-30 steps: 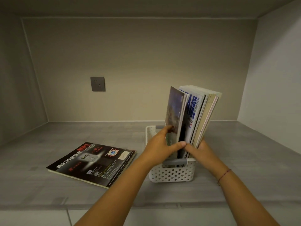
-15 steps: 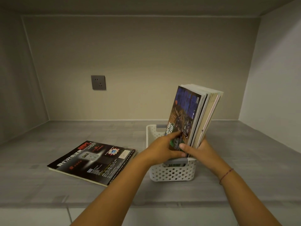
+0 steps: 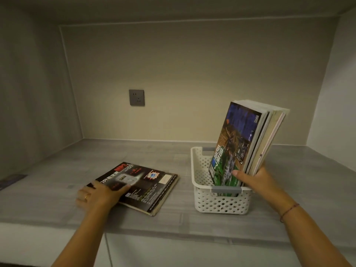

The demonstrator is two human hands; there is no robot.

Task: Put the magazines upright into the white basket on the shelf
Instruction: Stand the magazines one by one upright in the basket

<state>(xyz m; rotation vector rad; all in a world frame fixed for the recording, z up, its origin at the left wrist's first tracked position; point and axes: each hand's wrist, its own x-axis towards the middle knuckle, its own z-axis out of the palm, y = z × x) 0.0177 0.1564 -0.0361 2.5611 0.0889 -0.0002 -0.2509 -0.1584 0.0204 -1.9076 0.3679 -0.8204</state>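
White basket (image 3: 221, 201) sits on the grey shelf (image 3: 57, 170), upright magazines (image 3: 248, 139) leaning toward 1 o'clock inside it. We see the right hand (image 3: 256, 180) gripping their lower edge. At 9 o'clock from the basket, the left hand (image 3: 98, 197) rests flat, fingers spread, on a black magazine (image 3: 142, 185) lying flat.

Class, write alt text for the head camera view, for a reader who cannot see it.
A person's right hand steadies magazines standing upright in a white basket on a grey shelf, while the left hand rests flat on a dark magazine lying to the basket's left. A wall socket sits behind.
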